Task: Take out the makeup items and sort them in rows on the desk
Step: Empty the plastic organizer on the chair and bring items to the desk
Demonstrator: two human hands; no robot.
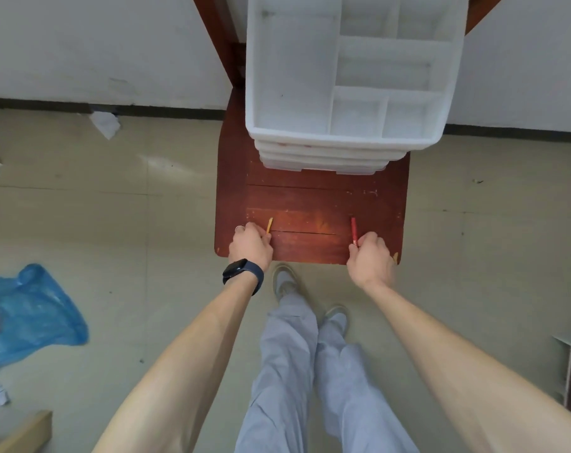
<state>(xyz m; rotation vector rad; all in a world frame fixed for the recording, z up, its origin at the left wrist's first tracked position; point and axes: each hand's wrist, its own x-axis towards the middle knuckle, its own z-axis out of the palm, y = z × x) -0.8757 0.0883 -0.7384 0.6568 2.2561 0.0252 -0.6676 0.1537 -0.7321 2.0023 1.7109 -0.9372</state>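
Desk (310, 197): small, red-brown wood, seen from above, with the person's legs and shoes at its 6 o'clock edge.
Organizer (294, 76): a white stack of divided trays at the desk's 12 o'clock end, overhanging the far edge; the top tray's compartments show nothing inside.
Left hand (251, 245): at the desk's 7 o'clock corner, fingers curled, pinching the near end of the yellow stick (269, 224).
Yellow stick: slim and short, pointing toward 12 o'clock from the fingertips, over the near strip of the desk.
Right hand (370, 256): at the desk's 5 o'clock corner, fingers curled, pinching the near end of the red stick (353, 230).
Red stick: slim, pointing toward 12 o'clock, well apart from the yellow one and about level with it; whether either lies flat on the wood or is slightly lifted is unclear.
Watch (241, 271): dark band on the left wrist.
Bag (29, 317): blue plastic, crumpled on the floor at 8 o'clock of the desk.
Paper (106, 124): a white scrap on the floor by the wall, at 10 o'clock.
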